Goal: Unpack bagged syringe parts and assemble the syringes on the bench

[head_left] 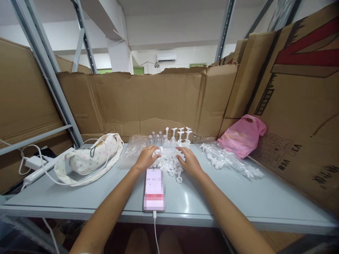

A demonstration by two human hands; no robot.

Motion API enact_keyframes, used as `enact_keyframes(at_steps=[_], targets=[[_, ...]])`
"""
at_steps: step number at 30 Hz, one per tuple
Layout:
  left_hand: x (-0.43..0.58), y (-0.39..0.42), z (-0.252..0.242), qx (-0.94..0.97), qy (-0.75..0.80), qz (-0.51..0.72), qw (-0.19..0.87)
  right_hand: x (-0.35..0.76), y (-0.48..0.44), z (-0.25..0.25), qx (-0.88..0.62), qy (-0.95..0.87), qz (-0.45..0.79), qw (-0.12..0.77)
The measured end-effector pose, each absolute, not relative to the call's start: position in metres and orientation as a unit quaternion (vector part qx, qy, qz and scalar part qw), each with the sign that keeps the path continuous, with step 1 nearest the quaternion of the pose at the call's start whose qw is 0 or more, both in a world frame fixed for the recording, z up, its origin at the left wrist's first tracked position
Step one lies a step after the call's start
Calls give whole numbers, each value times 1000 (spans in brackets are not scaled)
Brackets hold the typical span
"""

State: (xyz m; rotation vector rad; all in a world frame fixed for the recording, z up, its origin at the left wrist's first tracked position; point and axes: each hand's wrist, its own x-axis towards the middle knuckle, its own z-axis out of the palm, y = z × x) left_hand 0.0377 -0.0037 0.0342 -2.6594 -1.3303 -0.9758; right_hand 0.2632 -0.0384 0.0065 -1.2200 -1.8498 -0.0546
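Note:
A clear plastic bottle (pixel 168 151) lies sideways between my hands, its white collar end to the left. The fingers and thumb of my left hand (pixel 145 157) close around that collar end. My right hand (pixel 191 161) is at the bottle's other end, thumb and fingers apart; whether its fingertips touch the bottle is hard to tell. Under and in front of the bottle is a heap of small white plastic caps (pixel 172 169). Just behind stand several clear bottles (pixel 158 140) and several white pump heads (pixel 181 134), some of them upright in bottles.
A phone (pixel 154 190) on a charging cable lies before the heap. To the left are a clear plastic bag (pixel 132 151), a white cloth bag (pixel 91 160) and a power strip (pixel 47 167). Bagged white parts (pixel 227 160) and a pink bag (pixel 242 135) lie right. Cardboard (pixel 148 102) walls the back.

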Motion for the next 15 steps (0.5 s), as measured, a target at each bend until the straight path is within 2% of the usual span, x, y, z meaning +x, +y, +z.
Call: enact_keyframes(at_steps=[6,9,12,15], targets=[[44,-31,62,-878,-301,-336,160,260,-45,13,-461,-745,-173,450],[49,-44,74,-878,-238,-342,236,254,-50,15,-432,-740,-209,471],[52,-51,76,-842,-214,-399,295,247,-52,15,-419,-713,-173,535],[53,-50,70,-805,-242,-464,279,244,-52,19,-425,-625,-42,654]])
